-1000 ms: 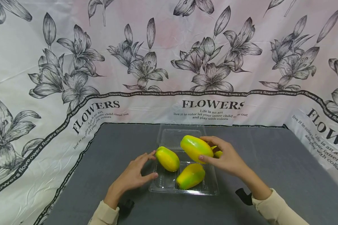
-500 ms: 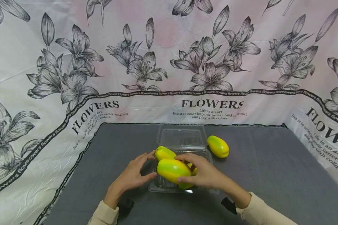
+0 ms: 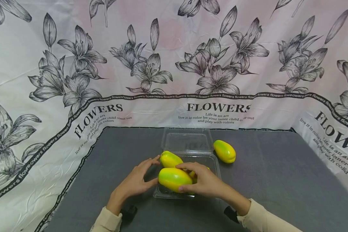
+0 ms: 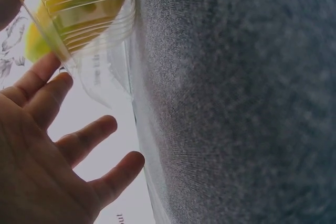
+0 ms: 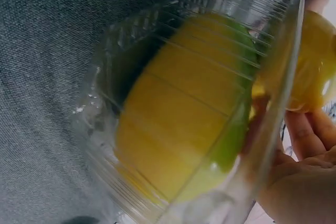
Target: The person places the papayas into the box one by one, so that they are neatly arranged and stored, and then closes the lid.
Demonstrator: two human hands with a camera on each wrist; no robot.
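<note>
The right hand [image 3: 204, 183] has carried its yellow-green fruit [image 3: 174, 179] from above the far end of the clear tray [image 3: 214, 160] down to the near left part, fingers curled round it; it now sits low over the tray, so the placing looks nearly done (whether it rests on the tray floor cannot be told). The left hand [image 3: 134, 183] has stayed at the tray's left edge, fingers relaxed and spread. A second fruit [image 3: 170, 158] lies in the tray, another [image 3: 224, 151] on the grey counter [image 3: 278, 180]. A third tray fruit is mostly hidden under the right hand.
</note>
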